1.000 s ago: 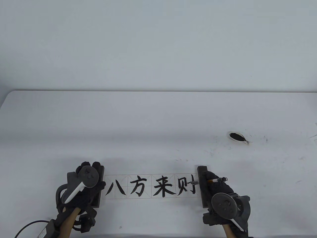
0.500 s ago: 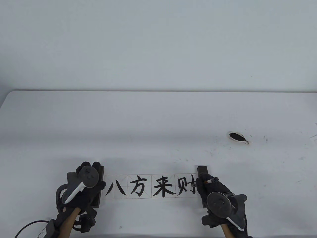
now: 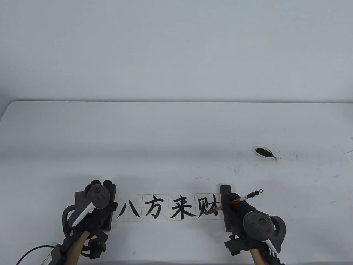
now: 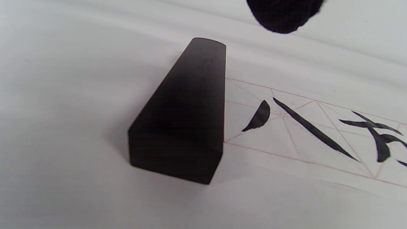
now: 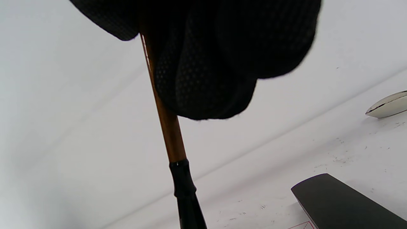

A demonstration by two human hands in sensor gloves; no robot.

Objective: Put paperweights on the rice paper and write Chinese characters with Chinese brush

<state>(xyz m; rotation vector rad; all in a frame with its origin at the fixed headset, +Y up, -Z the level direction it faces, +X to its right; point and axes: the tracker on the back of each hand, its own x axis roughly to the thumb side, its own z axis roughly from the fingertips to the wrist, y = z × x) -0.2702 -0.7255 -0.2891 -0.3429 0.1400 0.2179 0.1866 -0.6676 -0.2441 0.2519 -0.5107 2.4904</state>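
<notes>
A rice paper strip (image 3: 169, 207) with four black characters lies near the table's front edge. A dark paperweight (image 3: 109, 218) holds its left end, and my left hand (image 3: 99, 185) lies over it with the fingers reaching past its far end. The left wrist view shows that paperweight (image 4: 187, 117) on the paper (image 4: 286, 133), with one fingertip (image 4: 283, 16) above. My right hand (image 3: 230, 203) grips the brush (image 3: 246, 196) over the right paperweight (image 3: 225, 191). The brush is tilted, its tip at the fourth character. The right wrist view shows the brown shaft (image 5: 168, 133) under my fingers.
A small white ink dish (image 3: 264, 152) with black ink sits at the right, with ink specks on the table around it; it also shows in the right wrist view (image 5: 388, 105). A cable (image 3: 30, 249) runs off the front left corner.
My right hand has turned and shifted right, so the brush's upper end now leans far right. The fourth character has gained a stroke. The left hand has not moved.
</notes>
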